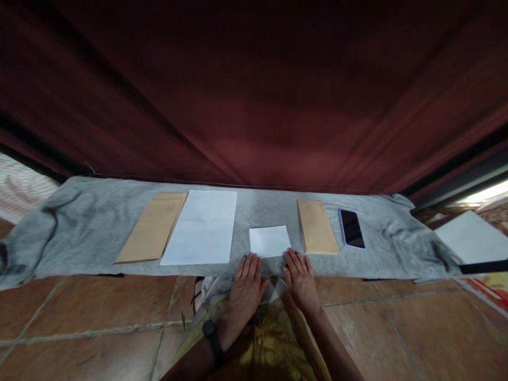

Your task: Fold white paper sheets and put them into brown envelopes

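My left hand (245,288) lies flat with fingers stretched out on the near edge of a grey cloth (99,222). My right hand (300,278) lies flat beside it, fingertips just short of a small folded white paper (269,241). Neither hand holds anything. A black band sits on my left wrist. On the cloth to the left lie a large white sheet (202,226) and a brown envelope (153,227) partly under it. Right of the folded paper lie a second brown envelope (316,226) and a dark phone (351,228).
A dark red curtain (254,95) hangs directly behind the cloth. The floor is brown tile (416,333). A white board (472,238) with a black edge lies at the right. Yellow patterned fabric (273,344) covers my lap.
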`<state>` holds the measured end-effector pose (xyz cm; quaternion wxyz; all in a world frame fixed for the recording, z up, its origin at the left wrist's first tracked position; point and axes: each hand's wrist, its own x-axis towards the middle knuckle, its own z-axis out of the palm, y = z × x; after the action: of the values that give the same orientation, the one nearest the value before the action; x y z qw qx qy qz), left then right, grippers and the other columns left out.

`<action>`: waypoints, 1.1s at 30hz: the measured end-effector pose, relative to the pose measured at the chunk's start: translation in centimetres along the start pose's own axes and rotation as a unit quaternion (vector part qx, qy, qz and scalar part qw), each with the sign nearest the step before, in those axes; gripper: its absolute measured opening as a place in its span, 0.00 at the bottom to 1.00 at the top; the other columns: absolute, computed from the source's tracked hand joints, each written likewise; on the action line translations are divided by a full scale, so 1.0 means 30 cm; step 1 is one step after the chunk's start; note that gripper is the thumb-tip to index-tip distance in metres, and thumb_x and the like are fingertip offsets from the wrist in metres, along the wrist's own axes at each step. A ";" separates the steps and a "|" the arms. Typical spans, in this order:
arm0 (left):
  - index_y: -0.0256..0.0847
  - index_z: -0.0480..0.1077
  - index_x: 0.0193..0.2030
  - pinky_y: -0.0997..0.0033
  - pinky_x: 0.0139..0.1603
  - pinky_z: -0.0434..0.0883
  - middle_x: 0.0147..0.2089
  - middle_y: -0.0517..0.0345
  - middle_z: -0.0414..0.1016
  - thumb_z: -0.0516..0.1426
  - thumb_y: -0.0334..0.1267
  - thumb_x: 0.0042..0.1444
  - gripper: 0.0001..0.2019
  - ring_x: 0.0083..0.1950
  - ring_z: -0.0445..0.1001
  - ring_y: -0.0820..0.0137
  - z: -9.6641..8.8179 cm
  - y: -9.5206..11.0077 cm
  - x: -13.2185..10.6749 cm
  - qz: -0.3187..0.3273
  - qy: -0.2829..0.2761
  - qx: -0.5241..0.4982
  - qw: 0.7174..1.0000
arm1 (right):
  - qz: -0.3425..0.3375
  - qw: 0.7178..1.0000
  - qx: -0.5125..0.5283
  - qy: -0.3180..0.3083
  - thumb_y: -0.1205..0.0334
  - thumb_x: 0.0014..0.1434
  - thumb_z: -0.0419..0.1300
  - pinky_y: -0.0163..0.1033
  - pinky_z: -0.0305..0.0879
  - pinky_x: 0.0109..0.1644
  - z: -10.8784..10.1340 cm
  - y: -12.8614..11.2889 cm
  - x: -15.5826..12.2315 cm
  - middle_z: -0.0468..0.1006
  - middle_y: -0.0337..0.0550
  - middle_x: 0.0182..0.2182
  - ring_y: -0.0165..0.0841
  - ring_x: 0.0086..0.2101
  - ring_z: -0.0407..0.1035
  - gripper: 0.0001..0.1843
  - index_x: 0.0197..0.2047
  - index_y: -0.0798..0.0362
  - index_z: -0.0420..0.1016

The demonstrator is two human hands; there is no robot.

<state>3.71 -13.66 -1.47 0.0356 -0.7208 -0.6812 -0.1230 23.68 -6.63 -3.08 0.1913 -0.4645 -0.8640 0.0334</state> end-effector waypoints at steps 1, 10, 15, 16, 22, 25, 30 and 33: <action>0.27 0.59 0.70 0.50 0.71 0.63 0.71 0.35 0.62 0.52 0.45 0.67 0.30 0.73 0.59 0.53 0.004 0.001 0.012 -0.010 0.006 -0.006 1.000 | -0.004 1.000 0.002 0.002 0.59 0.74 0.45 0.57 0.45 0.72 0.003 0.002 -0.003 0.63 0.50 0.69 0.42 0.68 0.54 0.27 0.72 0.54 0.57; 0.25 0.54 0.72 0.48 0.70 0.62 0.73 0.32 0.58 0.47 0.44 0.69 0.30 0.75 0.56 0.53 0.057 -0.035 0.130 -0.053 0.024 -0.018 0.998 | -0.018 1.000 0.007 0.018 0.59 0.74 0.45 0.58 0.45 0.72 0.014 0.011 -0.011 0.63 0.51 0.69 0.41 0.69 0.53 0.28 0.74 0.53 0.54; 0.24 0.54 0.72 0.50 0.72 0.60 0.73 0.33 0.57 0.46 0.41 0.70 0.29 0.75 0.55 0.54 0.055 -0.058 0.184 -0.060 0.014 -0.004 0.998 | -0.014 1.000 0.011 0.012 0.61 0.73 0.45 0.59 0.46 0.72 0.006 0.005 -0.010 0.62 0.51 0.69 0.42 0.69 0.52 0.28 0.74 0.53 0.53; 0.24 0.53 0.72 0.49 0.72 0.60 0.73 0.33 0.56 0.46 0.41 0.70 0.29 0.75 0.55 0.54 0.055 -0.062 0.195 -0.061 0.014 -0.004 0.998 | -0.012 1.000 0.012 0.011 0.61 0.73 0.45 0.59 0.46 0.72 0.003 0.002 -0.010 0.62 0.51 0.69 0.43 0.69 0.52 0.28 0.74 0.53 0.53; 0.23 0.50 0.73 0.46 0.73 0.57 0.74 0.31 0.54 0.47 0.41 0.69 0.31 0.75 0.54 0.53 0.061 -0.072 0.228 -0.066 0.009 -0.004 0.998 | -0.007 1.000 0.013 0.010 0.61 0.73 0.46 0.59 0.47 0.72 -0.003 -0.002 -0.009 0.63 0.51 0.69 0.42 0.69 0.52 0.28 0.73 0.53 0.54; 0.23 0.52 0.73 0.49 0.73 0.57 0.74 0.31 0.53 0.47 0.42 0.69 0.31 0.76 0.53 0.53 0.064 -0.072 0.228 -0.072 0.000 -0.002 0.997 | -0.003 1.000 0.015 0.013 0.61 0.73 0.46 0.60 0.46 0.72 -0.002 -0.002 -0.009 0.63 0.51 0.69 0.42 0.69 0.52 0.27 0.73 0.53 0.55; 0.24 0.50 0.73 0.47 0.72 0.58 0.74 0.31 0.54 0.47 0.45 0.69 0.33 0.76 0.53 0.52 0.068 -0.075 0.221 -0.060 0.018 -0.015 0.998 | 0.002 1.000 0.027 0.008 0.59 0.73 0.46 0.58 0.49 0.72 0.000 -0.033 0.041 0.66 0.51 0.67 0.43 0.69 0.53 0.26 0.71 0.56 0.61; 0.23 0.47 0.74 0.46 0.72 0.57 0.75 0.31 0.53 0.48 0.46 0.68 0.35 0.76 0.51 0.51 0.068 -0.077 0.219 -0.058 0.021 -0.020 0.998 | -0.022 0.999 0.043 -0.013 0.59 0.73 0.47 0.54 0.54 0.71 0.011 -0.075 0.115 0.65 0.51 0.68 0.42 0.69 0.54 0.26 0.70 0.56 0.62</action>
<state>1.94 -6.65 -2.22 0.0282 -0.6781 -0.7181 -0.1539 20.07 -5.05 -1.83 0.2008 -0.4361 -0.8742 0.0720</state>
